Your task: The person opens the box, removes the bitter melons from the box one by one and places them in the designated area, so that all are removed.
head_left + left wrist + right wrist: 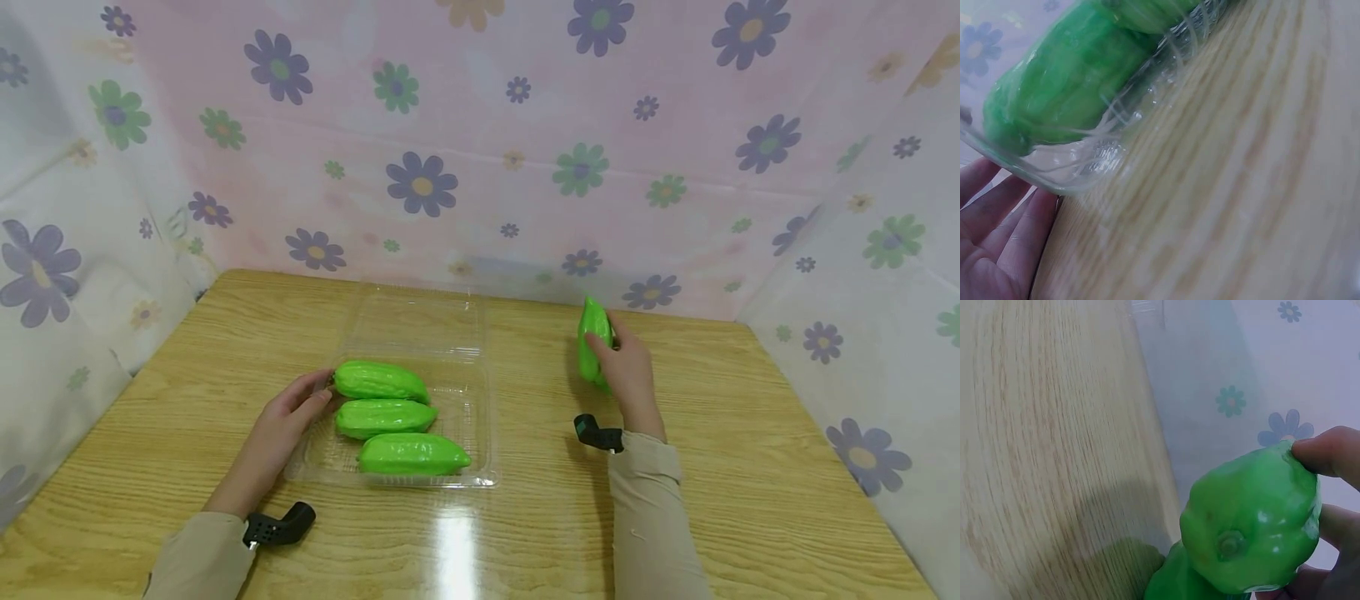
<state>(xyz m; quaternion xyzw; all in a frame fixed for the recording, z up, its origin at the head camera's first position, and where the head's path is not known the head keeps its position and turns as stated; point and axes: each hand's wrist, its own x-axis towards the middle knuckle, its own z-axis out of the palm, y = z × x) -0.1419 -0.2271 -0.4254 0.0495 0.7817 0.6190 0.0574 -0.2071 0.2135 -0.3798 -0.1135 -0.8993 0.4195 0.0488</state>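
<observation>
Three green bitter melons lie side by side in an open clear plastic container (480, 417): a back one (381, 381), a middle one (386, 417) and a front one (414, 454). My left hand (288, 408) holds the container's left rim near the back melon's stem end; in the left wrist view its fingers (1019, 231) lie under the rim. Over the table's back right, my right hand (630, 371) grips another bitter melon (592, 337), thumb on its near side. The right wrist view shows its stem end (1250, 519), with more green (1182, 578) partly hidden behind it.
The container's clear lid (420, 321) lies folded back toward the table's rear edge. Flower-printed cloth (480, 125) walls the wooden table (525, 517) at the back and both sides. Each wrist wears a black camera mount, one (281, 527) on the left and one (596, 433) on the right.
</observation>
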